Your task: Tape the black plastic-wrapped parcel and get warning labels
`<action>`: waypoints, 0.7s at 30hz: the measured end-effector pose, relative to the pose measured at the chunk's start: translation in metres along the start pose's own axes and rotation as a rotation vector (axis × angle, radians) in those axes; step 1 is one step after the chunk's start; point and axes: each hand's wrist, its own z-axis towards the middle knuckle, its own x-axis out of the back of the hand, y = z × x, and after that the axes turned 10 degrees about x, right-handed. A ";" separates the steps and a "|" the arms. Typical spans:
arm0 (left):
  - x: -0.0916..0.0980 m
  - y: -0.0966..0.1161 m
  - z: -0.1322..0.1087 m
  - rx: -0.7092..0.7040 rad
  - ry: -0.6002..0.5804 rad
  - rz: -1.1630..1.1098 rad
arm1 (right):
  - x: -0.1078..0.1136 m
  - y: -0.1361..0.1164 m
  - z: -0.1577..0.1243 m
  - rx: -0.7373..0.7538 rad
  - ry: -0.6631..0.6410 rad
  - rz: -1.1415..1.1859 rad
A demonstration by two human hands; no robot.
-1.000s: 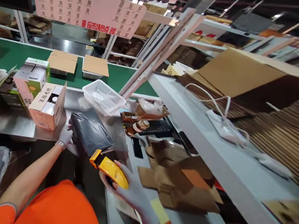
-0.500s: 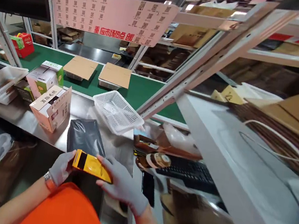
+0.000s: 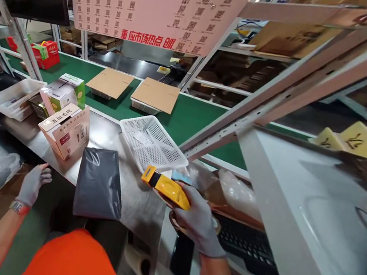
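My right hand (image 3: pixel 198 222), in a grey glove, is closed round a yellow hand-held scanner (image 3: pixel 165 189) held over the steel counter (image 3: pixel 108 133), its nose pointing left toward a white mesh basket (image 3: pixel 153 144). A flat black plastic parcel (image 3: pixel 99 183) lies on the counter just left of the scanner. My left hand (image 3: pixel 32 184), also gloved, hangs off the counter's near edge with fingers loosely apart, holding nothing, below a pink-and-white carton (image 3: pixel 66 130).
A green conveyor belt (image 3: pixel 189 120) behind the counter carries two brown cartons (image 3: pixel 110 83) and red boxes (image 3: pixel 46 53). A second white basket (image 3: pixel 15 97) sits far left. A black keyboard (image 3: pixel 246 243) lies right of my hand. A white shelf (image 3: pixel 299 196) juts out at right.
My left hand let go of the scanner and dropped down-left off the counter. My right hand carried the scanner up and right. The view swung left.
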 end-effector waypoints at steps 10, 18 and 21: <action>-0.172 -0.064 -0.086 0.435 -0.710 0.015 | -0.060 -0.071 -0.016 0.144 -0.185 0.266; -0.155 -0.075 -0.089 0.587 -0.575 -0.196 | -0.071 -0.065 -0.026 0.304 -0.150 0.129; -0.156 -0.074 -0.091 0.522 -0.578 -0.196 | -0.078 -0.066 -0.022 0.311 -0.161 0.133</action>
